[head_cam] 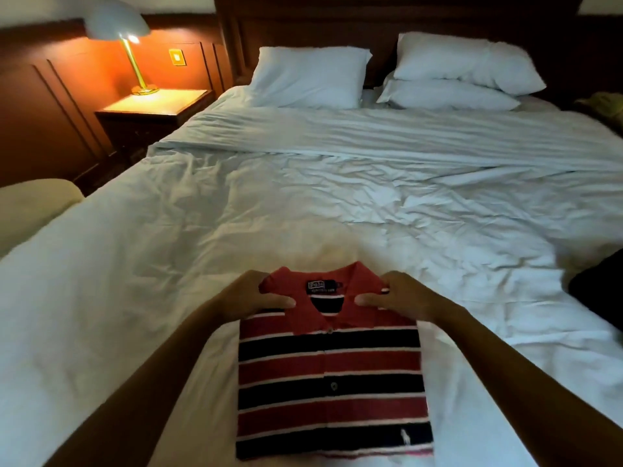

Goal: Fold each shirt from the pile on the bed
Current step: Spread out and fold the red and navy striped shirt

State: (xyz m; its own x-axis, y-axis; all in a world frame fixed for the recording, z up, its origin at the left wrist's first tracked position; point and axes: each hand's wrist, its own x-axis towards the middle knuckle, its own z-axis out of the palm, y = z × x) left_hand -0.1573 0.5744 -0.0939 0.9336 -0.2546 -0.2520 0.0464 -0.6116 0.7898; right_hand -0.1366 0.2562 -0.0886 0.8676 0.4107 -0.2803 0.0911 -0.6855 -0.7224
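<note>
- The striped polo shirt point(332, 375) is lying folded into a neat rectangle, front up, at 6 o'clock on the bed point(303, 203). It is sitting close to the person, so both arms are reaching it without stretching.
- The left grip point(259, 296) is pinching the shirt's shoulder at the rectangle's 11 o'clock corner, with its thumb lying on the collar point(305, 318). The right grip point(392, 296) is mirroring it at 1 o'clock.
- The fingers are curling round the fabric edges, probably underneath, though that side is hidden. Pinching both top corners is likely squaring the folds, or readying the bundle for lifting.
- The shirt's body is stretching from both grips toward 6 o'clock, flat on the bed.
</note>
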